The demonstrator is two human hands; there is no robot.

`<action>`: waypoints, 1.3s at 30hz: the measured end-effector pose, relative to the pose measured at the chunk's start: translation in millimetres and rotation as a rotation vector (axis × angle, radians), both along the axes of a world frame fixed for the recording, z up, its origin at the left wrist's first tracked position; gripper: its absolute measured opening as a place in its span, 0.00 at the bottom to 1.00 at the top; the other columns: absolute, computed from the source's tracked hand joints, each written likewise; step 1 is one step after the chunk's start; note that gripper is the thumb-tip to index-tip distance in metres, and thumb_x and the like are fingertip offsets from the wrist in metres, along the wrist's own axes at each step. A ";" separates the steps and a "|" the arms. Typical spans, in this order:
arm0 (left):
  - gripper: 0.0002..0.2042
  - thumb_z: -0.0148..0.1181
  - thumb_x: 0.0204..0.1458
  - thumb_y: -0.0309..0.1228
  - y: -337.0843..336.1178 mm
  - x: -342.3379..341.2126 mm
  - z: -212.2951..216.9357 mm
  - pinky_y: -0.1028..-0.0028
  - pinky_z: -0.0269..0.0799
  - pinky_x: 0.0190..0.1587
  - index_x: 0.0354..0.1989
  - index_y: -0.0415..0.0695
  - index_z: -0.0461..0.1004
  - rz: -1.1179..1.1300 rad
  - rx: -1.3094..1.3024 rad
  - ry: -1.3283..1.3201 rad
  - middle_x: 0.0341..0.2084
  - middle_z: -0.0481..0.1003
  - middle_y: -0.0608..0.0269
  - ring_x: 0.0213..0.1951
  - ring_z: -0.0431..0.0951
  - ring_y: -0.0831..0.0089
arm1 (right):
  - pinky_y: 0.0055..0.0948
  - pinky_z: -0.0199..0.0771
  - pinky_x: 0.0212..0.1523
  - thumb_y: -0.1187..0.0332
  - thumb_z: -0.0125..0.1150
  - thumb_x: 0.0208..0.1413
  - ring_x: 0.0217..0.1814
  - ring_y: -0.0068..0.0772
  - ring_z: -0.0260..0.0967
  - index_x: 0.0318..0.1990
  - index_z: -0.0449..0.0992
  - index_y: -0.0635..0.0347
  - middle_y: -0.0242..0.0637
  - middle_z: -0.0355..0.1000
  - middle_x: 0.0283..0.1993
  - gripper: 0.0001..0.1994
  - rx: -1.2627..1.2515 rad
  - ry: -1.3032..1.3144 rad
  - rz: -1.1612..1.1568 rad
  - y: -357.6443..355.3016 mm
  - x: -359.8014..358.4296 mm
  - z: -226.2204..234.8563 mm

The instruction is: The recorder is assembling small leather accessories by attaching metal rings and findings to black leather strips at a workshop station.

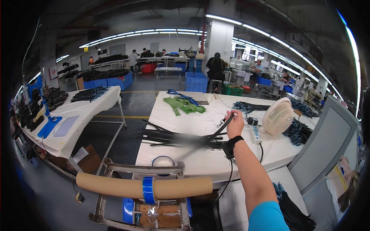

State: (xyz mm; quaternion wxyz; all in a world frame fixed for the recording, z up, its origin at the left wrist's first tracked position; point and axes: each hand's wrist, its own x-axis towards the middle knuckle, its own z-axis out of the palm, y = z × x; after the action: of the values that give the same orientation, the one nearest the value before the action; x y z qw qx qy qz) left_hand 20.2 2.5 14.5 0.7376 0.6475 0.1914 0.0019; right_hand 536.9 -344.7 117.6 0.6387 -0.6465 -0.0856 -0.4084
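My right hand (235,124) reaches out over the white-covered table (173,169), with a black band and small black box on its wrist. Its fingers are closed on the end of a black strap (220,132), which hangs down to the left and smears with motion. Beneath it, a bundle of long black straps (165,135) lies across the table. Beyond the bundle are green fabric pieces (184,105) and a blue strap-like item (181,95). My left hand is outside the picture.
A cream fan (277,117) and a white power strip (255,134) stand right of my hand. A brown cardboard tube (111,185) with a blue tape roll (148,190) spans a metal frame in front. A grey panel (323,142) rises at the right. People work farther back.
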 end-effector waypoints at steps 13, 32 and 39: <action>0.14 0.56 0.57 0.31 -0.6 -26.4 6.7 0.80 0.71 0.39 0.48 0.36 0.68 -0.171 -0.098 -0.090 0.33 0.76 0.59 0.34 0.75 0.77 | 0.27 0.77 0.37 0.71 0.51 0.60 0.35 0.32 0.74 0.44 0.64 0.66 0.48 0.73 0.39 0.09 -0.033 0.058 0.486 -63.4 -327.7 110.9; 0.13 0.46 0.62 0.31 -19.0 -31.2 32.0 0.82 0.67 0.33 0.47 0.36 0.73 -0.587 -0.367 -0.074 0.32 0.73 0.66 0.28 0.70 0.83 | 0.30 0.70 0.43 0.74 0.57 0.55 0.41 0.33 0.71 0.36 0.73 0.63 0.44 0.73 0.39 0.03 -0.585 0.607 1.301 62.6 -517.9 -74.1; 0.13 0.60 0.53 0.27 -22.6 -44.3 31.7 0.77 0.71 0.36 0.46 0.38 0.73 -0.579 0.221 -0.334 0.34 0.77 0.60 0.31 0.77 0.75 | 0.29 0.68 0.47 0.70 0.61 0.54 0.49 0.33 0.68 0.45 0.67 0.64 0.44 0.70 0.45 0.14 -0.450 0.653 1.197 109.2 -505.0 -79.7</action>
State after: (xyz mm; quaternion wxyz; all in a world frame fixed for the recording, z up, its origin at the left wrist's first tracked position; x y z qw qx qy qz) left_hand -24.1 -20.1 46.2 0.6540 0.7418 -0.1247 -0.0806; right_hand 31.9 -235.6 37.9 0.5973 -0.6938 -0.3122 0.2537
